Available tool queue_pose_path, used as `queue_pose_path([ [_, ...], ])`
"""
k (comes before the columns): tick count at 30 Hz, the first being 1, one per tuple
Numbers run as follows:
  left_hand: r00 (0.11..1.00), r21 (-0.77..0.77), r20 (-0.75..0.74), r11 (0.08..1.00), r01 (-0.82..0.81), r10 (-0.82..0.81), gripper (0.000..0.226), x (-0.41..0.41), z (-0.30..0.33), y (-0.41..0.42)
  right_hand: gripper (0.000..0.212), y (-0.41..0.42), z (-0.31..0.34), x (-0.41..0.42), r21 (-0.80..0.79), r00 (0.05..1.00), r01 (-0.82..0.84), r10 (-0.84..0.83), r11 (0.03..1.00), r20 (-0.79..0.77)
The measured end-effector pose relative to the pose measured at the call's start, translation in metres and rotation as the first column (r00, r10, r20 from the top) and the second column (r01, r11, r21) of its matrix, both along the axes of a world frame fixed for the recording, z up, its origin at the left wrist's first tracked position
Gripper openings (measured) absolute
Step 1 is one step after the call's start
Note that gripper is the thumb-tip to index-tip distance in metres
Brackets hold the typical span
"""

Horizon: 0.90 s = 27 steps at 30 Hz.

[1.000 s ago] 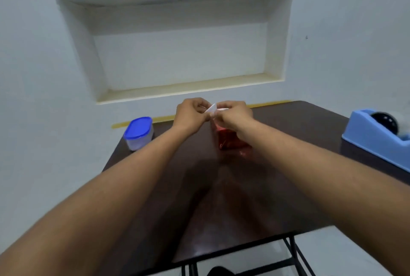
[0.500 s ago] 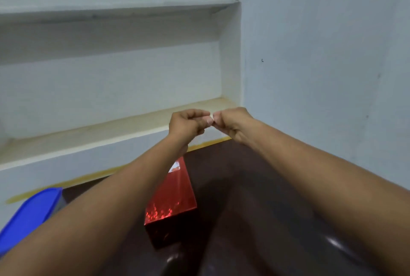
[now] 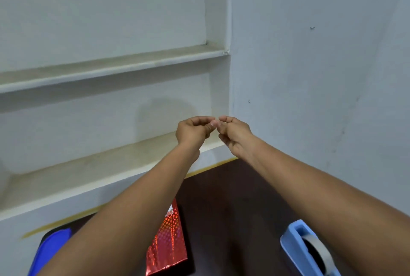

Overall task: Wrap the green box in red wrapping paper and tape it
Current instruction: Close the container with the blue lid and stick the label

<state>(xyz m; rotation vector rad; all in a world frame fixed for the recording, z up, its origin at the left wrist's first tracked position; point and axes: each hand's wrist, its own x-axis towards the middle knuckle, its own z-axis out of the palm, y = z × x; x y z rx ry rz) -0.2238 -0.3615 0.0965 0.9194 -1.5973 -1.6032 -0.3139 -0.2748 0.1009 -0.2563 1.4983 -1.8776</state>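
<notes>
The box (image 3: pixel 168 242), wrapped in shiny red patterned paper, lies on the dark table (image 3: pixel 233 209) at the bottom centre. My left forearm partly covers it, and a pale patch shows near its far end. Both hands are raised well above the table, in front of the wall shelf. My left hand (image 3: pixel 194 130) and my right hand (image 3: pixel 234 134) have curled fingers, and their fingertips meet. Between them they pinch a small pale piece of tape (image 3: pixel 216 123), which barely shows.
A light blue tape dispenser (image 3: pixel 308 251) with a grey roll stands at the bottom right, under my right forearm. A container with a blue lid (image 3: pixel 53 251) sits at the bottom left. Recessed white wall shelves (image 3: pixel 111 64) rise just behind the table's far edge.
The hands have risen from just above the red-wrapped box to well above the table, still pinched together. The view has tilted up and shifted right, and the dispenser has come back into sight.
</notes>
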Motion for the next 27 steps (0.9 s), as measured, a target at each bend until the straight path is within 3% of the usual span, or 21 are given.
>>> queue_pose_path([
  [6,0.991,0.004,-0.114,0.997,-0.075,0.075,0.011,-0.037,0.048,0.038,0.023,0.033,0.055,-0.030,-0.054,0.992,0.077,-0.082,0.996,-0.095],
  [12,0.987,-0.108,-0.137,0.990,-0.094,0.079,0.015,-0.092,0.078,0.105,0.023,0.117,0.088,-0.086,-0.112,0.991,-0.042,0.028,0.993,-0.127],
  [18,0.988,-0.024,-0.152,0.999,-0.041,0.036,0.012,-0.168,0.080,0.210,0.027,0.223,0.093,-0.173,0.000,0.919,-0.098,0.091,0.995,-0.384],
  [21,0.984,0.057,-0.172,0.997,-0.043,0.052,0.012,-0.211,0.079,0.266,0.017,0.269,0.091,-0.218,0.063,0.870,-0.032,0.059,0.998,-0.489],
  [27,0.998,-0.007,-0.062,1.000,-0.010,0.009,0.016,-0.269,0.053,0.325,0.014,0.324,0.065,-0.283,0.147,0.875,0.040,0.037,0.988,-0.482],
])
